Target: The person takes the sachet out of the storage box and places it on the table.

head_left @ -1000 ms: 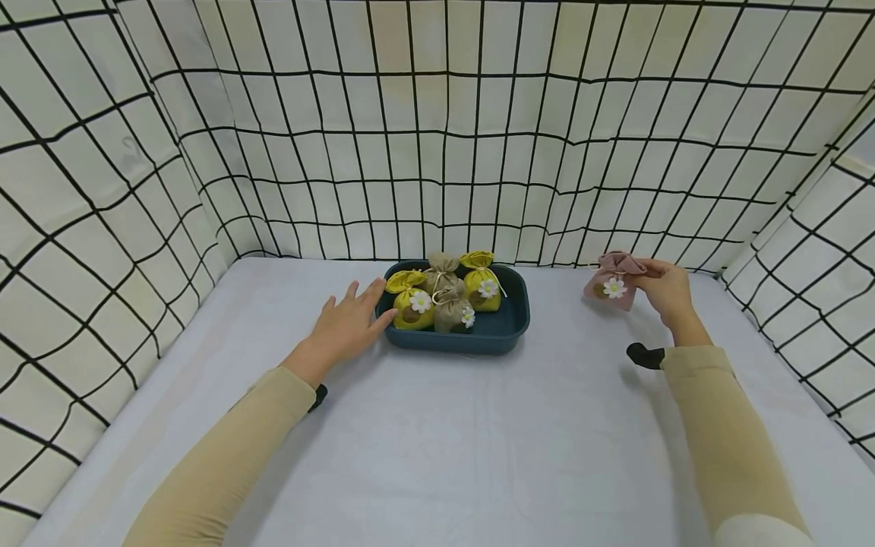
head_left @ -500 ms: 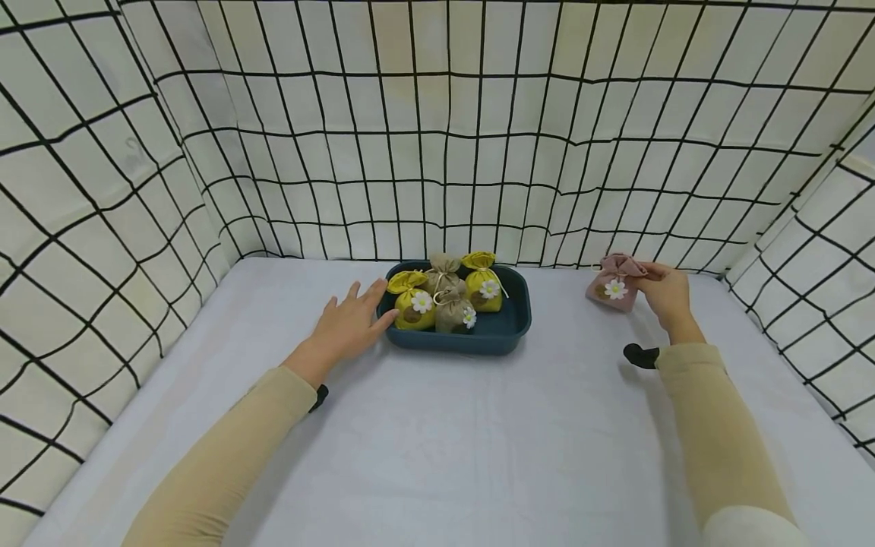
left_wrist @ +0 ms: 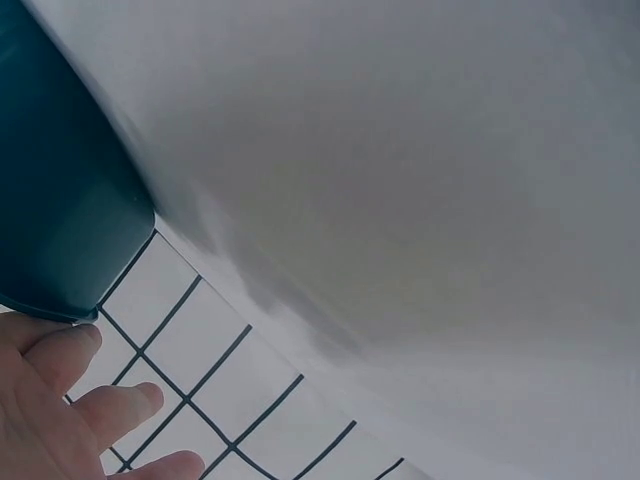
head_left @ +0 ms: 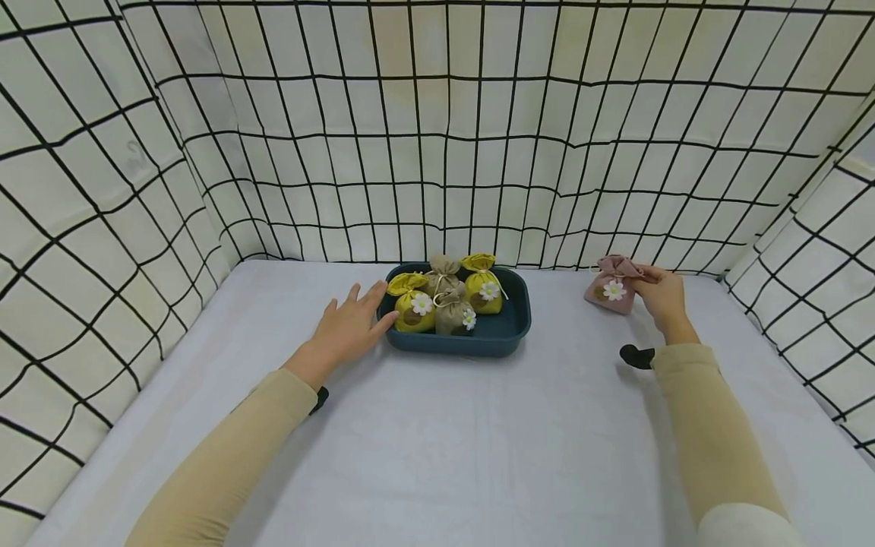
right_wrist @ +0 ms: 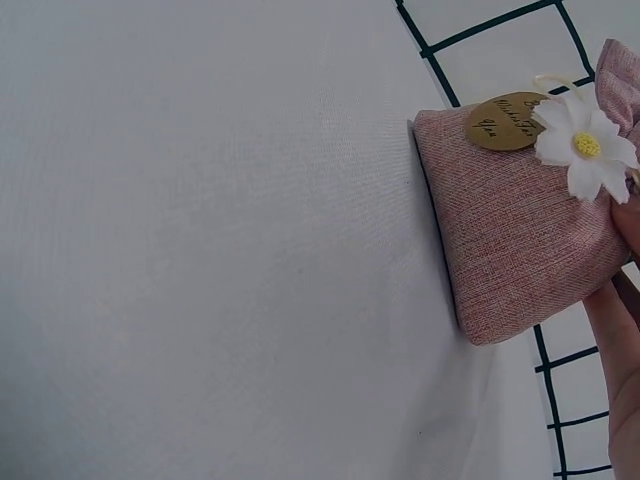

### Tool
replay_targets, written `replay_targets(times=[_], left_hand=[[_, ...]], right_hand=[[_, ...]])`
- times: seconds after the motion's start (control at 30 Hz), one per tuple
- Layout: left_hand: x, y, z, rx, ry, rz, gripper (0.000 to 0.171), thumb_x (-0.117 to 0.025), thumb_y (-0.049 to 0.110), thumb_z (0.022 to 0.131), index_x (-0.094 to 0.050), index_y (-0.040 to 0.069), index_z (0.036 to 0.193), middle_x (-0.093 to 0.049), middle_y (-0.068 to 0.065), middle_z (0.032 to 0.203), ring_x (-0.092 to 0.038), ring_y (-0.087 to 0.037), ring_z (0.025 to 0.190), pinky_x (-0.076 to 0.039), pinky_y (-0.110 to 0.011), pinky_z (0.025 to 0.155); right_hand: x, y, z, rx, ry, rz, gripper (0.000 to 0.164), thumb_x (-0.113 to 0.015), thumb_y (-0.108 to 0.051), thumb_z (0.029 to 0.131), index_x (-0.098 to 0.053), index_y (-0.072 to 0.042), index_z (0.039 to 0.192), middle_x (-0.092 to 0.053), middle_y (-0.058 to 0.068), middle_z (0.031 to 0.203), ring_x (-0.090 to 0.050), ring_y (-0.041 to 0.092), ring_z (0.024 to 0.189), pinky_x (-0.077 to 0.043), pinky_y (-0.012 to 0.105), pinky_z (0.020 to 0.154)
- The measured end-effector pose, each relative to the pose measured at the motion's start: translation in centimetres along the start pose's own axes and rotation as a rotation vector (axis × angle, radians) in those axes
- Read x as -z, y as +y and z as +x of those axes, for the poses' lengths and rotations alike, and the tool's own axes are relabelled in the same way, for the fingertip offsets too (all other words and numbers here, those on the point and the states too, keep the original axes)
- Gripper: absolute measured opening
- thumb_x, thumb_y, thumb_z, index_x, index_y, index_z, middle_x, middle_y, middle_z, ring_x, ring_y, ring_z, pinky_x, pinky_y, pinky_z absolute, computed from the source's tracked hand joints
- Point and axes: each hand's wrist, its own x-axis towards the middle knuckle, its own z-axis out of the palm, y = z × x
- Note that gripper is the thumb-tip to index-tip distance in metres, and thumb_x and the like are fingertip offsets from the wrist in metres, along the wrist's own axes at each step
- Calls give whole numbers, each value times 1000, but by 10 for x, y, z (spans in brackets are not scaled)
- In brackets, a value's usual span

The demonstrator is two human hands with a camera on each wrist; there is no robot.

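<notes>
My right hand pinches a pink drawstring pouch by its gathered neck, at the back right of the table. In the right wrist view the pouch bears a white flower and an oval gold tag; its base is right at the white cloth. My left hand, fingers spread, touches the left rim of a dark teal tray. Inside the tray stand two yellow pouches, one at the left and one at the back, plus two beige pouches, the front one overlapping the other.
A white cloth covers the table. White walls with a black grid rise along the back and both sides, close behind the tray and the pink pouch. Black camera mounts, such as the right one, stick out below the wrists.
My right forearm has shifted slightly to the left, while the pink pouch stays almost in place, lowered a touch. The left hand and the tray look the same.
</notes>
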Motion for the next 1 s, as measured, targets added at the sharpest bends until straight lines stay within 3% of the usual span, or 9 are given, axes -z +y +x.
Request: replay_targets(times=[0.17,0.27,0.4,0.6,0.67,0.77,0.87,1.0], left_hand=[[1,0,-1,-4,4,-6,74,-37,52,110,-18,7,165,-22,-13,168,-13,-46,153,-13,-73,115],[1,0,0,-5,7,-6,74,-37,53,110,-18,7,165,-23,-14,168,-13,-47,152,-14,-73,115],[0,0,0,-5,9,-6,75,-37,53,110,-18,7,165,-23,-14,167,-14,-47,152,-14,-73,115],[0,0,0,-5,10,-6,74,-37,52,110,-18,6,165,-24,-14,167,-14,-47,152,-15,-73,115],[0,0,0,-5,10,-5,74,-37,52,110,-18,6,165,-24,-15,167,-15,-47,152,-15,-73,115],[0,0,-1,-5,5,-2,74,-37,51,110,-18,6,165,-24,-15,167,-15,-47,152,-16,-73,114],[1,1,-1,-3,-1,-1,74,-37,52,110,-18,5,165,-24,-15,167,-15,-47,152,-16,-73,114],[2,1,-2,1,-3,0,74,-37,52,110,-17,6,165,-24,-15,167,-15,-47,152,-17,-73,114]], right_hand=[[1,-1,0,-17,-22,-34,47,-61,-14,105,-51,10,145,-61,-18,101,-56,-6,96,-50,14,90],[2,-1,-1,-31,-51,-48,50,-60,-14,106,-47,10,148,-62,-1,120,-57,-4,100,-49,14,91],[3,-3,-2,-56,-83,-45,53,-57,-14,107,-41,10,151,-54,17,138,-56,-6,100,-50,13,90],[3,-3,-1,-74,-105,-46,53,-53,-12,108,-37,12,152,-47,24,144,-51,-9,91,-51,15,91],[2,-3,-2,-85,-113,-50,53,-51,-13,109,-36,12,152,-45,27,147,-53,-4,97,-51,22,97],[1,-3,-3,-106,-130,-64,53,-48,-12,110,-31,11,155,-40,29,153,-56,17,119,-46,37,108],[0,-3,-5,-131,-136,-61,54,-45,-11,111,-26,9,158,-35,30,157,-43,37,139,-40,48,113],[0,-1,-6,-142,-140,-60,54,-44,-11,111,-25,8,159,-33,30,159,-40,39,141,-39,50,113]])
